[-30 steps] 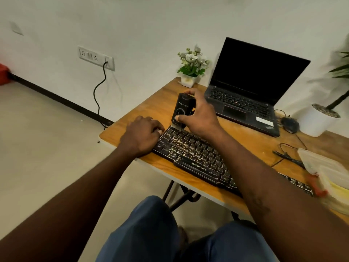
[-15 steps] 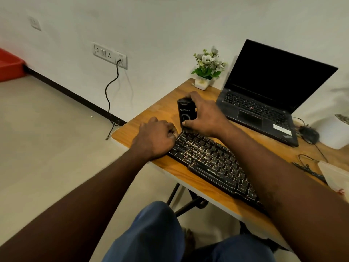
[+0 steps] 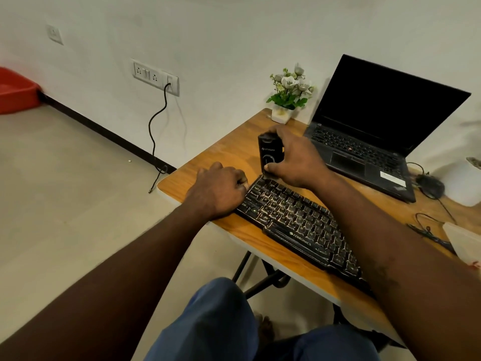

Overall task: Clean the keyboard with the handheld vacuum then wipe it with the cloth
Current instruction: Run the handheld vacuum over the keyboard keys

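Observation:
A black backlit keyboard (image 3: 294,220) lies slanted near the front edge of the wooden table (image 3: 234,149). My right hand (image 3: 294,160) grips a small black handheld vacuum (image 3: 269,155), held upright with its lower end on the keyboard's far left corner. My left hand (image 3: 221,191) is curled into a loose fist and rests against the keyboard's left end, on the table. No cloth is clearly visible.
An open laptop (image 3: 377,126) stands behind the keyboard, a small flower pot (image 3: 286,100) to its left. A mouse (image 3: 430,186), cables and a plastic container (image 3: 466,241) sit at the right. A wall socket (image 3: 156,76) with a hanging cord is at left.
The view has swung left. The vacuum has stayed at the keyboard's far left corner and stands more upright. My left hand has stayed at the keyboard's left end.

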The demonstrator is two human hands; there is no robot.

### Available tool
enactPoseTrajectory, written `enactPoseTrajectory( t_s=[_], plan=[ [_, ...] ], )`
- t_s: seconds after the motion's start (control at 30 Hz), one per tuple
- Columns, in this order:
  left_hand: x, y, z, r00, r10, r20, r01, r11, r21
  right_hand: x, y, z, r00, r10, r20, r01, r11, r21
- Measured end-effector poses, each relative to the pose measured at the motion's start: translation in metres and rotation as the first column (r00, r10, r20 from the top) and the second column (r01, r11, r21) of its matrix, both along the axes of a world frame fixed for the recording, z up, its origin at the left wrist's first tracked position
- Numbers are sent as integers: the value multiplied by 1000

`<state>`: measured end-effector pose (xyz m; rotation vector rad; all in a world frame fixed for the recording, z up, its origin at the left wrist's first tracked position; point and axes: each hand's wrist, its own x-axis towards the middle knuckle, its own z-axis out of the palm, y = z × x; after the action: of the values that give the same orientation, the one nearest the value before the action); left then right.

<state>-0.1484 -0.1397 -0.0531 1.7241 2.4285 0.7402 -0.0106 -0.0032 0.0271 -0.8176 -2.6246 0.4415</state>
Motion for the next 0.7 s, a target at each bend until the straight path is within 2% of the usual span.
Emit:
enactPoseTrajectory(
  t_s=[0.1,0.23,0.3,0.37,0.43,0.5,0.7],
  plan=[
    [1,0,-1,1000,1,-7,-1,1000,-8,1,-3,-2,997,70,-31,-72,992,-101],
    [0,1,-1,1000,-3,-4,3,1000,9,-2,-2,0,1000,-1,-13,1,1000,18],
    [0,1,-1,1000,-3,-4,3,1000,4,-2,1,2,999,26,-44,-29,996,-83],
    [0,1,-2,1000,-1,-13,1,1000,-2,-2,-2,2,993,115,-11,-115,981,-154],
    [-1,1,-2,1000,-3,-14,3,1000,2,-3,-3,0,994,107,39,-105,993,-53],
    [-1,1,-2,1000,-6,-12,6,1000,5,-5,0,0,999,22,49,-26,997,70],
    [-1,1,-2,1000,-4,-21,4,1000,1,-3,6,-4,992,124,13,-124,992,-11]
  ],
)
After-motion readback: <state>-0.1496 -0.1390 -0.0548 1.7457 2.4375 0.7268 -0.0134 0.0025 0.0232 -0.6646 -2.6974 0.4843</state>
